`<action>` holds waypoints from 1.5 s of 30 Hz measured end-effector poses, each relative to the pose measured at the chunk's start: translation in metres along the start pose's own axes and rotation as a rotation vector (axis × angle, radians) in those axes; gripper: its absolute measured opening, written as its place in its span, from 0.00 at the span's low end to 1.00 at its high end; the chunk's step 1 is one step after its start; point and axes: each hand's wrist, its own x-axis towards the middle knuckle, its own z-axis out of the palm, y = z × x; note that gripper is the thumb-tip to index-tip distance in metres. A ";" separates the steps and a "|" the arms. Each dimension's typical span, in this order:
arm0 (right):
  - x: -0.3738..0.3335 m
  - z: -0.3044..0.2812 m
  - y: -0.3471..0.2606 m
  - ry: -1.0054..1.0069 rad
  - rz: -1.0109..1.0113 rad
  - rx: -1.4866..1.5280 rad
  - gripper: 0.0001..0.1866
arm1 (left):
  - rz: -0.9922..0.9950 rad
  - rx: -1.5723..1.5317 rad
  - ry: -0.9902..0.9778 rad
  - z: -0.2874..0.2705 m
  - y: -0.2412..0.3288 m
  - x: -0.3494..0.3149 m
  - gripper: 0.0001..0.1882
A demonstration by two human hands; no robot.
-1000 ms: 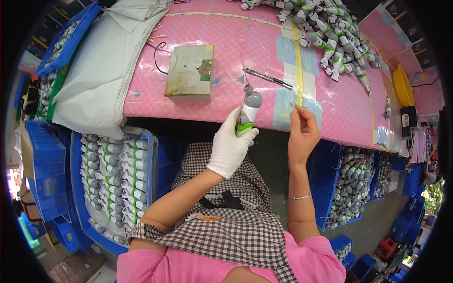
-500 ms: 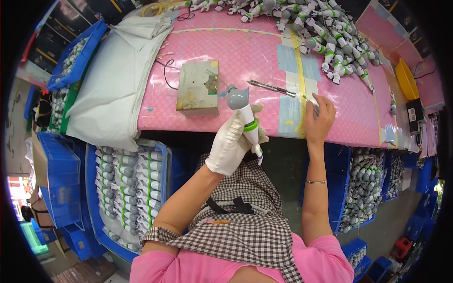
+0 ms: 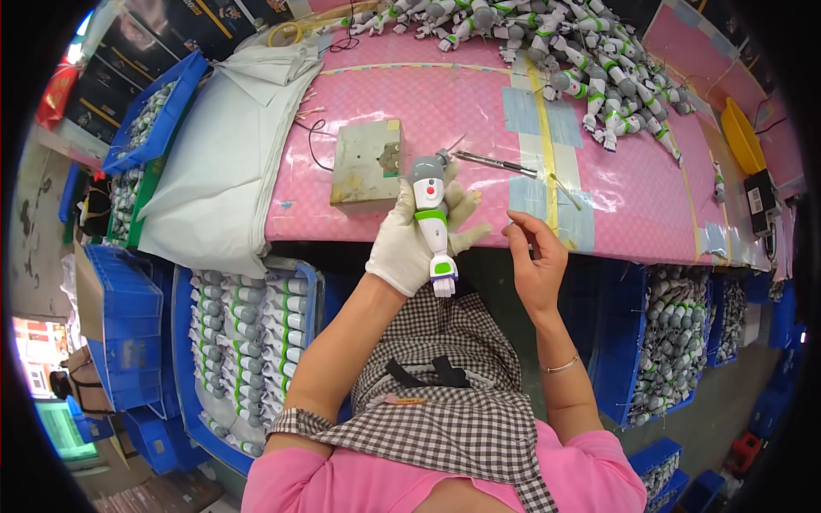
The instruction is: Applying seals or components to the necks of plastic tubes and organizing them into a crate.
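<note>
My left hand (image 3: 410, 244), in a white glove, holds a white toy arm piece (image 3: 432, 218) with a grey end, green band and purple trim, lying across the palm above the table's near edge. My right hand (image 3: 537, 261) is bare, just right of it, with fingertips pinched together near the table edge; anything between them is too small to see. A thin metal tool (image 3: 496, 162) lies on the pink table (image 3: 410, 103) beyond both hands. A worn square block (image 3: 368, 164) sits left of the tool.
A heap of several similar toy pieces (image 3: 581, 60) covers the table's far right. A white cloth bag (image 3: 231, 154) drapes over the left side. Blue bins of toy pieces (image 3: 248, 342) stand left and right (image 3: 676, 342) of my lap. A yellow tray (image 3: 742, 137) sits far right.
My left hand turned the toy piece so it now lies across the open palm. My right hand came back from the taped strip on the table toward the near edge.
</note>
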 end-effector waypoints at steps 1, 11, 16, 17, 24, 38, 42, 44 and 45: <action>0.001 0.001 -0.001 -0.002 0.006 -0.002 0.09 | 0.015 0.033 0.040 0.005 -0.001 0.000 0.36; 0.071 0.031 -0.012 -0.172 0.678 0.788 0.18 | -0.176 0.005 0.063 0.002 0.000 -0.026 0.39; 0.069 0.046 -0.023 -0.208 0.645 0.758 0.16 | -0.112 0.369 0.314 0.004 0.002 -0.056 0.40; 0.069 0.051 -0.025 -0.215 0.656 0.766 0.15 | -0.096 0.478 0.303 0.002 0.002 -0.063 0.38; 0.072 0.075 -0.009 -0.299 0.638 0.647 0.12 | -0.114 0.451 0.335 -0.001 0.014 -0.080 0.30; 0.098 0.086 0.003 -0.502 0.354 0.128 0.10 | -0.023 0.861 0.606 0.011 0.008 -0.062 0.16; 0.099 0.095 0.008 -0.451 -0.036 -0.058 0.09 | 0.170 1.093 0.666 0.013 0.012 -0.066 0.16; 0.101 0.097 -0.002 -0.497 -0.144 -0.218 0.08 | 0.358 1.052 0.616 0.020 0.025 -0.061 0.13; 0.102 0.098 -0.004 -0.512 -0.151 -0.211 0.08 | 0.400 1.070 0.691 0.023 0.029 -0.059 0.12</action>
